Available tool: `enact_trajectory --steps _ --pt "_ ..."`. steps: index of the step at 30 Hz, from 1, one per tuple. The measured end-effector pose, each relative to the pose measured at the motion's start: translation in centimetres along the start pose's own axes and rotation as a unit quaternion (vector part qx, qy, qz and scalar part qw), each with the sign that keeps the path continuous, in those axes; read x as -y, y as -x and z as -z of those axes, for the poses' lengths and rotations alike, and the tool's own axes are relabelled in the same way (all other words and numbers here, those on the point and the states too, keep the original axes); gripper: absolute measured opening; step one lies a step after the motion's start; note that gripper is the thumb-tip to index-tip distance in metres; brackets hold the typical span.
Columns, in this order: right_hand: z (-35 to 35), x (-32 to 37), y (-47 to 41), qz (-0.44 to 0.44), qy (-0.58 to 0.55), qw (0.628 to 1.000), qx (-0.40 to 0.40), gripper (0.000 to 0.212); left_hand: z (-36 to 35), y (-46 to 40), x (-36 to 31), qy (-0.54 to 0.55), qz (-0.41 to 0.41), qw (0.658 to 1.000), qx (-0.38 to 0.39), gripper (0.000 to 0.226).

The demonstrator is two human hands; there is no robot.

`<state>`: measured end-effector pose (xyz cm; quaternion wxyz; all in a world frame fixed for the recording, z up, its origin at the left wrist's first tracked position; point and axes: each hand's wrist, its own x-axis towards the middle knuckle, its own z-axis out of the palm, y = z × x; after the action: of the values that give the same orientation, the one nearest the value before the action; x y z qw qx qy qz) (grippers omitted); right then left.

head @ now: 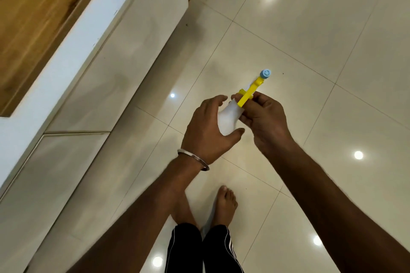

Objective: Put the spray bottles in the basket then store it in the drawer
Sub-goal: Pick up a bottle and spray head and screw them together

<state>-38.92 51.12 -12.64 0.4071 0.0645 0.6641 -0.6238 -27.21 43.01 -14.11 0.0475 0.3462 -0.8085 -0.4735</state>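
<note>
Both hands hold one white spray bottle (228, 117) above the tiled floor (310, 40): left hand (206, 131) fingers wrapped round its body, right hand (264, 117) fingers pinching the yellow trigger head (249, 92).

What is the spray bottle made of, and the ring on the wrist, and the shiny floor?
Spray bottle: probably plastic; matte white body, bright yellow trigger, blue nozzle.
Bangle on the left wrist: looks like metal, silvery with a thin bright glint.
Floor: glossy cream tiles, perhaps ceramic or polished stone; they mirror the ceiling lights and show thin joint lines.
</note>
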Motion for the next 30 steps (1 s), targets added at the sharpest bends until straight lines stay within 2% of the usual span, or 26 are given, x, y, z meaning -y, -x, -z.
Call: enact_trajectory --steps 2,4,5,7,8,9,10,12,14,15,17,18,19,20,21,23,24,27,28,30 --pt "0.6 0.6 -0.5 0.009 -0.032 0.999 0.014 0.009 1.3 -0.7 0.3 0.133 0.063 0.989 0.007 0.067" --pt "1.0 1.4 -1.1 0.011 -0.082 0.996 0.037 0.012 2.7 -1.5 0.9 0.268 0.189 0.945 -0.004 0.046" --pt "1.1 1.7 -1.4 0.01 -0.105 0.993 0.051 0.016 3.3 -1.7 1.4 0.329 0.264 0.907 0.017 0.045" --pt "1.0 2.2 -1.8 0.015 -0.13 0.988 0.078 0.024 4.1 -1.6 2.3 0.442 0.38 0.801 0.139 0.065" --pt "0.8 2.4 -1.9 0.018 -0.134 0.987 0.088 0.026 4.3 -1.4 2.5 0.491 0.4 0.748 0.201 0.072" --pt "0.6 2.6 -2.0 0.02 -0.135 0.986 0.096 0.026 4.2 -1.1 2.5 0.527 0.399 0.712 0.235 0.073" --pt "0.5 2.7 -2.0 0.02 -0.135 0.985 0.101 0.026 4.2 -0.9 2.4 0.55 0.392 0.698 0.24 0.071" --pt "0.4 2.9 -2.1 0.017 -0.143 0.985 0.098 0.023 3.8 -0.8 2.1 0.579 0.369 0.7 0.194 0.066" --pt "0.3 2.9 -2.2 0.006 -0.155 0.986 0.063 0.02 3.3 -0.7 1.7 0.585 0.324 0.735 0.111 0.062" --pt "0.2 2.7 -2.2 -0.002 -0.161 0.986 0.037 0.02 3.0 -0.7 1.5 0.566 0.287 0.77 0.065 0.061" --pt "0.1 2.2 -2.1 -0.023 -0.174 0.984 -0.017 0.027 2.4 -0.4 0.9 0.471 0.191 0.861 -0.027 0.065" --pt "0.1 2.0 -2.1 -0.031 -0.184 0.982 -0.039 0.031 2.1 -0.3 0.6 0.425 0.146 0.892 -0.054 0.069" --pt "0.1 1.9 -2.0 -0.036 -0.195 0.979 -0.051 0.032 1.9 -0.2 0.3 0.397 0.119 0.908 -0.068 0.071" --pt "0.1 1.9 -2.0 -0.034 -0.202 0.977 -0.052 0.03 1.8 -0.2 0.2 0.4 0.115 0.907 -0.071 0.071" --pt "0.3 2.0 -2.0 -0.027 -0.203 0.978 -0.043 0.024 2.0 -0.3 0.2 0.436 0.135 0.888 -0.063 0.068" --pt "0.6 2.4 -2.0 -0.012 -0.195 0.981 -0.017 0.016 2.7 -0.8 0.5 0.54 0.234 0.808 -0.011 0.054" --pt "0.6 2.6 -2.0 -0.005 -0.188 0.982 -0.005 0.014 3.1 -1.0 0.8 0.559 0.285 0.778 0.031 0.055" --pt "0.6 2.8 -1.8 0.0 -0.166 0.986 0.019 0.014 4.0 -1.2 1.5 0.533 0.352 0.754 0.152 0.066" --pt "0.5 2.8 -1.8 -0.002 -0.165 0.986 0.019 0.015 4.0 -1.1 1.4 0.535 0.347 0.753 0.16 0.063" --pt "0.4 3.0 -1.9 -0.016 -0.18 0.984 0.003 0.017 3.6 -0.8 1.4 0.572 0.311 0.748 0.127 0.054"
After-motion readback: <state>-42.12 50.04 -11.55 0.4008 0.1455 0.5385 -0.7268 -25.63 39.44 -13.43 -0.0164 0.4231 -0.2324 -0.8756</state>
